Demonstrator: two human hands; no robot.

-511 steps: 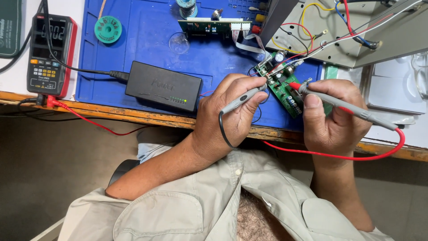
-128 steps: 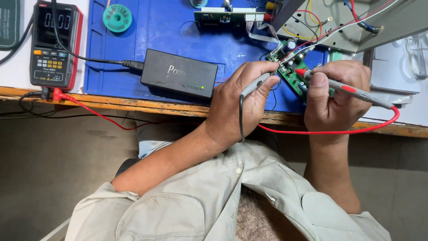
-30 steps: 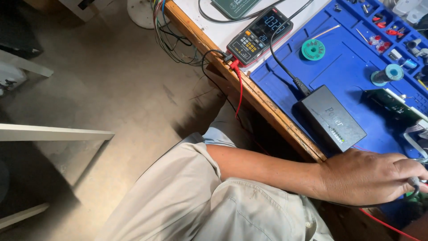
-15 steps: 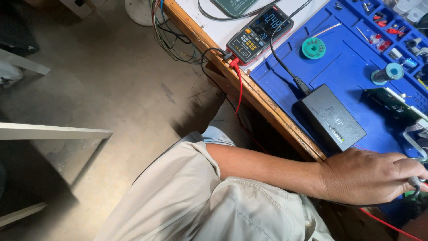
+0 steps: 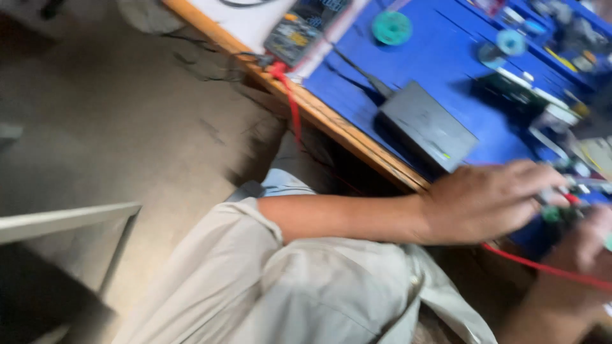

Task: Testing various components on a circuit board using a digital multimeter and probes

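My left hand (image 5: 488,204) pinching a probe, right hand (image 5: 583,245) blurred — grip unclear, blue mat (image 5: 440,70), wooden bench edge (image 5: 347,130), bare concrete floor (image 5: 127,127).

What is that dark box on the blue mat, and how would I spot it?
Look at the blue mat that covers the wooden-edged bench. Near its front edge, just beyond the left hand, lies a flat dark grey box with a black cable running from its far end. It is the largest single thing on the mat, plain and rectangular, unlike the small round green spool farther back.
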